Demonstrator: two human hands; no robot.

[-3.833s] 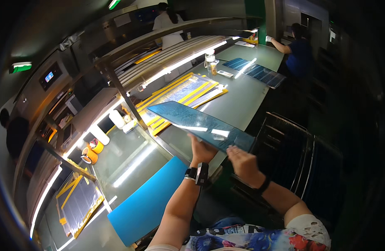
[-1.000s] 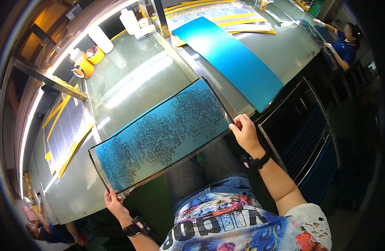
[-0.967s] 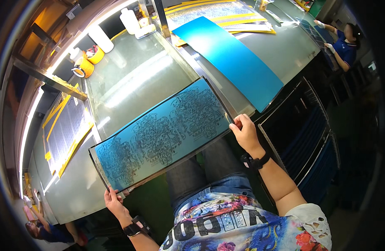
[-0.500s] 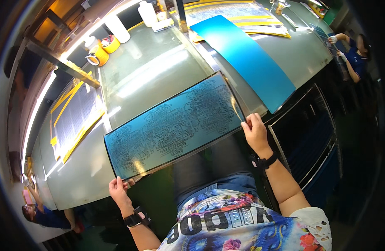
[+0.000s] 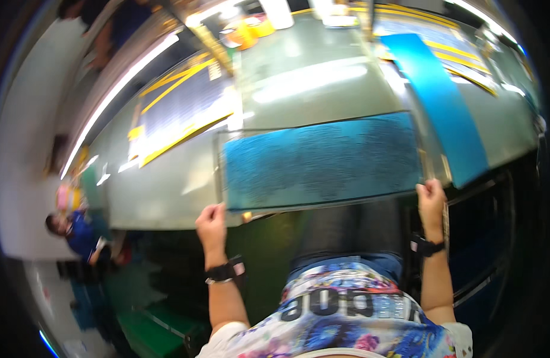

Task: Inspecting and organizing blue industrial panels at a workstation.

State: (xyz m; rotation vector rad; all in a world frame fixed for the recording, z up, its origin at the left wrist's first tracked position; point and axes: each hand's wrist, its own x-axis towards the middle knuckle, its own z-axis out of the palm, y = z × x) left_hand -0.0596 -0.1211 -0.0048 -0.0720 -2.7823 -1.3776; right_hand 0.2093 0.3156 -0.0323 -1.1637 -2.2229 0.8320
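Note:
A blue rectangular panel [image 5: 322, 164] with a dense dark circuit-like pattern lies across the near edge of the bench, in front of me. A thin dark-edged see-through strip [image 5: 220, 164] shows beyond its left side, as of a clear film over or under it; blur hides which. My left hand [image 5: 211, 230] is closed in a pinch at the near left corner. At the near right corner my right hand [image 5: 430, 203] pinches likewise. Whether the fingers grip the film, the panel or both I cannot tell. Each wrist wears a black band.
A plain blue panel [image 5: 439, 104] lies to the right on the grey bench top [image 5: 310, 65]. Yellow-taped sheets [image 5: 185, 107] lie at left, more taped sheets [image 5: 454, 48] at far right. Tape rolls [image 5: 251, 30] stand at the back. A co-worker [image 5: 81, 232] is at far left.
My view has turned, so the bench appears shifted right and more level. The patterned panel now lies nearly straight across, and a see-through strip shows past its left edge. Both hands keep their pinch.

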